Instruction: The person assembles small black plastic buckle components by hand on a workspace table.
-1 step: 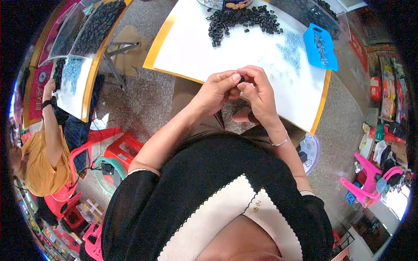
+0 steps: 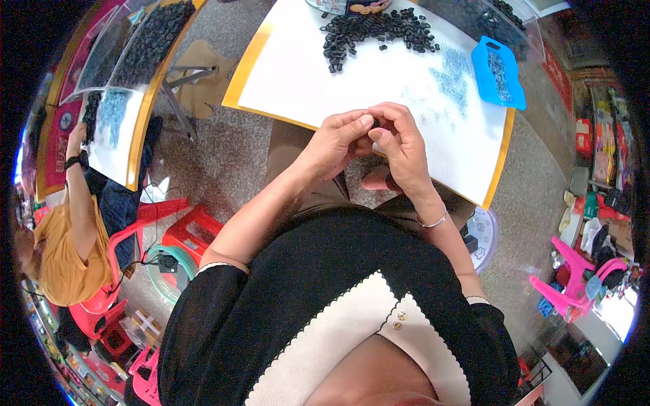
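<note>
Both hands meet just above the near edge of the white table, at about twelve o'clock from the person's chest. The left hand and the right hand are pressed together fingertip to fingertip, pinching a small black part between them; only a sliver of it shows between the thumbs, so its shape cannot be told. A thin bracelet circles the right wrist. At twelve o'clock from the hands, farther up the table, lies a loose pile of black parts, well apart from the fingers. At about two o'clock from the hands a scatter of small clear bluish pieces spreads over the white surface, and just beyond it sits a blue plastic tray with more small pieces in it. The table's edge is trimmed in yellow. At nine o'clock, well apart, another person in an orange shirt sits on a red stool at a second table carrying similar heaps of dark and clear parts.
</note>
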Available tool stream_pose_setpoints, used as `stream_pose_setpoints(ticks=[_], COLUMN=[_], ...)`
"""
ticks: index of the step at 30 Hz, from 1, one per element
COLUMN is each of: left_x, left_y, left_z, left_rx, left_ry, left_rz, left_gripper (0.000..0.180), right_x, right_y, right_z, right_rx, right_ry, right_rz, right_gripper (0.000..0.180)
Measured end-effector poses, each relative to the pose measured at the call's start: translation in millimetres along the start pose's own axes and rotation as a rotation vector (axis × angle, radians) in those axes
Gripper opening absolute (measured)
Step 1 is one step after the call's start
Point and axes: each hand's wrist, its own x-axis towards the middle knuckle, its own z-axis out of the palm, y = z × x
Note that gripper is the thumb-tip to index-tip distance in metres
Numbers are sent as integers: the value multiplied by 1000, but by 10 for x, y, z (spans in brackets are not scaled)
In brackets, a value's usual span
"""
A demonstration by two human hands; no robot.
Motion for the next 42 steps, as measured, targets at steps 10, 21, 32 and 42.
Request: stream_pose_setpoints(ticks=[10, 21, 32, 42], left_x=[15, 59, -19, -71], left_y=[-13, 0, 77, 65], left_z=[55, -2, 143, 229], left_rx=[-39, -203, -39, 400], left_ry=[70, -73, 75, 212], left_rz=[-19, -31, 80, 261], left_gripper=[27, 26, 23, 21], right_x=[-37, -10, -20, -35], right_y=[-65, -193, -197, -175], right_z=[-74, -61, -65, -127], right_rx=[-245, -502, -441, -601], right_ry=[34, 103, 153, 91], right_rz=[-21, -259, -177, -279], right_gripper=[24, 24, 15, 13])
